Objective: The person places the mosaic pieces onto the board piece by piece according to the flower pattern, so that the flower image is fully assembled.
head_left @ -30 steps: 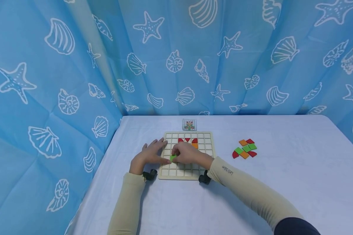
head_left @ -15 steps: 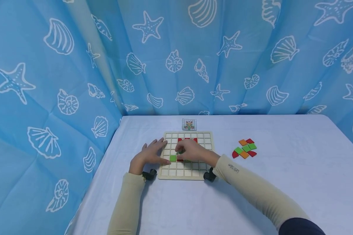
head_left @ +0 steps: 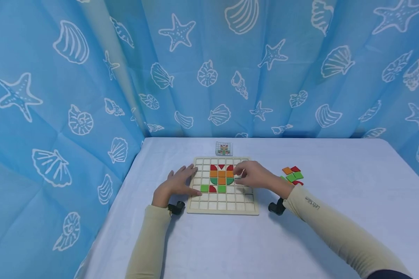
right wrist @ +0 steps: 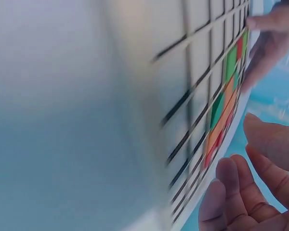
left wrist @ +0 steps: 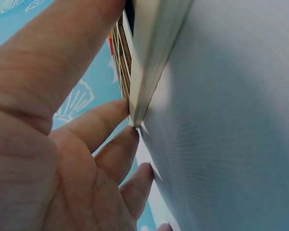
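Note:
A wooden grid board (head_left: 230, 206) lies on the table with red, orange and green tiles set in its squares. In its lower row are a green square tile (head_left: 204, 188), a red rounded tile (head_left: 212, 189) and another green square tile (head_left: 221, 188). My left hand (head_left: 176, 183) rests at the board's left edge, fingers spread; its fingertips touch the edge in the left wrist view. Over the board's right side is my right hand (head_left: 254, 174). Its fingers are loosely bent with nothing between them, as the right wrist view shows.
A small printed pattern card (head_left: 224, 148) lies behind the board. Right of the board is a group of loose tiles (head_left: 291, 177), red, orange and green, partly hidden by the right forearm. A blue seashell curtain (head_left: 202, 97) hangs behind the white table (head_left: 209, 244).
My right hand has let go of the tiles in the lower row and moved right, uncovering the middle of the pattern. The left hand has stayed at the board's left edge.

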Action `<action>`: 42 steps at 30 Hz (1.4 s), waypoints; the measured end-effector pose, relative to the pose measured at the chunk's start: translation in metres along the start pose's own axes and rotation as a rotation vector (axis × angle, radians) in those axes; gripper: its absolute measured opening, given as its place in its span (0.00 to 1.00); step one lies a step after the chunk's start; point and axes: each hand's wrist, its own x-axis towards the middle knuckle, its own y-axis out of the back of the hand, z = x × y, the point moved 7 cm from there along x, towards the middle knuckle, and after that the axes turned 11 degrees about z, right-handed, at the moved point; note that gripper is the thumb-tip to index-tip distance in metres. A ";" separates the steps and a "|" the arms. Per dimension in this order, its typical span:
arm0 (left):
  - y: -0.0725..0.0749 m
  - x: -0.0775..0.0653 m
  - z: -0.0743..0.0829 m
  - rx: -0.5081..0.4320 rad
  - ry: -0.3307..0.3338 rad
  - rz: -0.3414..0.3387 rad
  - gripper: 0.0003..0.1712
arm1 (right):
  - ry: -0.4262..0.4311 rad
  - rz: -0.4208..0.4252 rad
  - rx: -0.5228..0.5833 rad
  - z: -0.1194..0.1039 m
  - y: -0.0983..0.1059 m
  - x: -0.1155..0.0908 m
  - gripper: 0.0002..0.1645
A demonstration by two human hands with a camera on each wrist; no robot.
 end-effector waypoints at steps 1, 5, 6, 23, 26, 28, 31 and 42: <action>0.000 0.000 -0.001 0.002 0.004 -0.003 0.61 | -0.014 0.002 0.003 0.007 0.004 -0.002 0.17; 0.001 -0.002 0.001 -0.008 0.007 -0.008 0.60 | -0.042 0.052 0.000 0.031 0.027 -0.010 0.18; 0.001 -0.002 0.001 -0.013 0.005 -0.009 0.60 | -0.055 0.071 -0.002 0.037 0.034 -0.012 0.19; 0.000 0.003 0.003 -0.012 0.003 -0.013 0.60 | -0.230 0.194 -0.047 0.106 0.086 -0.048 0.19; -0.009 -0.002 0.001 -0.016 0.002 -0.016 0.60 | -0.239 0.192 -0.037 0.114 0.080 -0.060 0.17; -0.013 -0.005 0.001 -0.014 -0.001 -0.020 0.59 | -0.252 0.190 -0.028 0.120 0.079 -0.067 0.16; -0.014 -0.007 0.001 -0.006 -0.001 -0.011 0.59 | -0.260 0.195 -0.017 0.125 0.081 -0.073 0.16; 0.000 -0.001 0.002 0.010 0.017 -0.005 0.59 | -0.302 0.207 -0.088 0.139 0.094 -0.087 0.14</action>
